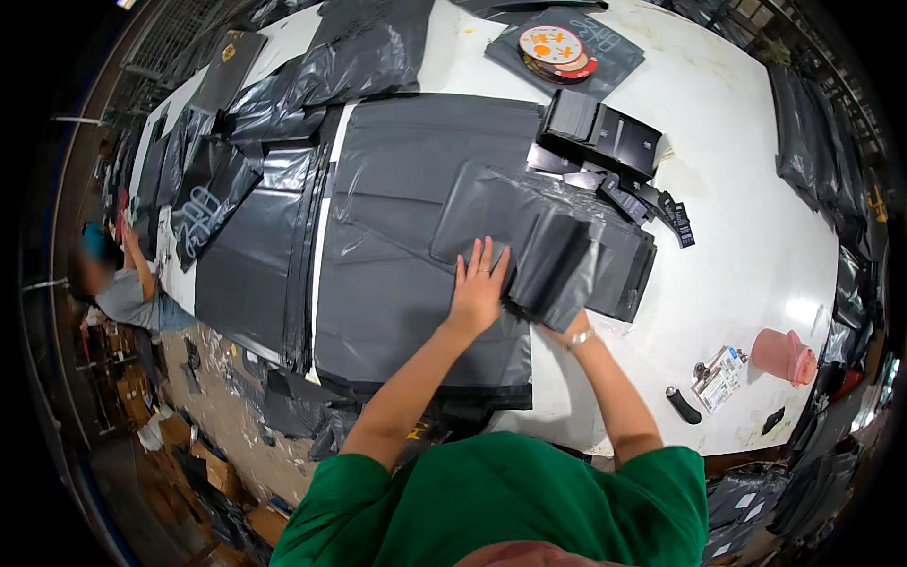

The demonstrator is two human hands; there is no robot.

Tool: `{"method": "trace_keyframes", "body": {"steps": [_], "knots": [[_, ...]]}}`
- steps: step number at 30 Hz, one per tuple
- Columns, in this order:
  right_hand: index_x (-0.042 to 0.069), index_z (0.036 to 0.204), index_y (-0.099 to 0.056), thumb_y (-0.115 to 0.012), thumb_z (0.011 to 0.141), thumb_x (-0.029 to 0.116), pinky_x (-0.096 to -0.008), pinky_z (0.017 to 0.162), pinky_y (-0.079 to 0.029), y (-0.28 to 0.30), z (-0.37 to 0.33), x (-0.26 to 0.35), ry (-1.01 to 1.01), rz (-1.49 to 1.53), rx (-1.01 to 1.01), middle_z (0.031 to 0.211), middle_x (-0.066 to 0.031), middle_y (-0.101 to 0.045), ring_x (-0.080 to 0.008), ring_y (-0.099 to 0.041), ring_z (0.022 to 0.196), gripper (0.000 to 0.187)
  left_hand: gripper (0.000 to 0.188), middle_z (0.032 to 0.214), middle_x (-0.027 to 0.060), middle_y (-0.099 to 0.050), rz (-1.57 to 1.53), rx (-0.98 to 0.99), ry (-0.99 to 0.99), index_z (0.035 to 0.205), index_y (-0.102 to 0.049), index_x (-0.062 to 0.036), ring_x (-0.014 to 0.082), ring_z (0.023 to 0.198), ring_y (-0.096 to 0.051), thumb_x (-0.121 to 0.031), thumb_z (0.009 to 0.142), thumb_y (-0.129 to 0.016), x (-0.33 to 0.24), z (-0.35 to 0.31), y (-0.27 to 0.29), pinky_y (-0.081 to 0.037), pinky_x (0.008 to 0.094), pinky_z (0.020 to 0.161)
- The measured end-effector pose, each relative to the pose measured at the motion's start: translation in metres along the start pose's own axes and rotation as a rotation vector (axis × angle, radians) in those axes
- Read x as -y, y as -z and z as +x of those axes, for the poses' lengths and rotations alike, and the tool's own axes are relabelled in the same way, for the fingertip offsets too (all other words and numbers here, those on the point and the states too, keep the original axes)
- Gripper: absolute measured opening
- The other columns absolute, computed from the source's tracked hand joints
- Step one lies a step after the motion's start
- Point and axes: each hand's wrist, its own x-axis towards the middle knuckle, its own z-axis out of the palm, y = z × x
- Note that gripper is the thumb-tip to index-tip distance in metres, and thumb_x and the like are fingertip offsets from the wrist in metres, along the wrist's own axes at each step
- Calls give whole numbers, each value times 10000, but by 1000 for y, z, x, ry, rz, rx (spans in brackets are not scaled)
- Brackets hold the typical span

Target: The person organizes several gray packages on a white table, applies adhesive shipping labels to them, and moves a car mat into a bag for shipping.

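Note:
A black plastic bag (487, 213) with a glossy clear film lies across a large stack of black plastic sheets (397, 312) on the white table. Its right end is lifted and folded over into a curved flap (559, 269). My left hand (480, 288) rests flat on the bag, fingers spread, just left of the fold. At the flap's lower end, my right hand (570, 333) grips the bag's edge from below; the plastic hides most of its fingers. Beneath the flap, a smaller pile of black bags (628, 274) shows on the right.
An open black box of cards (609, 132) stands behind the pile, with loose black tags (673, 219) beside it. Round cards (551, 45) lie at the back. A black cutter (683, 405), labels (720, 380) and a pink cup (782, 357) sit right. Another person (128, 293) works far left.

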Motion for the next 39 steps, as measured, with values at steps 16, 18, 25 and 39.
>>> {"method": "trace_keyframes", "body": {"steps": [16,18,25,39], "knots": [[1,1272,-291,-513,850,226,-351,979,-299,-14,-98,72,-573,2277,-141,1269,-132,-389,-225,-350,1192,527,572,1048,152,-529,-1430,210,867,1140,-408,42,226,965,-513,-168,687,-686,-11,-41,89,-398,317,844],[6,1263,-310,-518,844,232,-362,981,-294,-16,-111,78,-401,2521,-214,1271,-123,-392,-237,-355,1190,520,570,1088,154,-500,-1500,149,1094,1169,-374,37,243,1013,-481,-161,722,-665,-36,-105,100,-394,328,867],[-5,1149,-453,-528,830,211,-379,905,-393,-19,-137,61,-867,2331,-372,1128,-137,-526,-263,-506,1034,392,503,1119,107,-485,-1792,16,1399,1185,-374,2,224,1024,-477,-160,776,-619,-54,-268,44,-385,320,868],[244,1193,-481,-485,679,-4,-539,939,-257,-8,-110,171,392,-156,168,1301,-130,-360,-308,-339,1196,570,460,1214,96,-422,-2237,-333,1002,1239,-340,-27,216,1127,-401,-213,849,-497,-48,-293,-26,-334,340,949]]}}
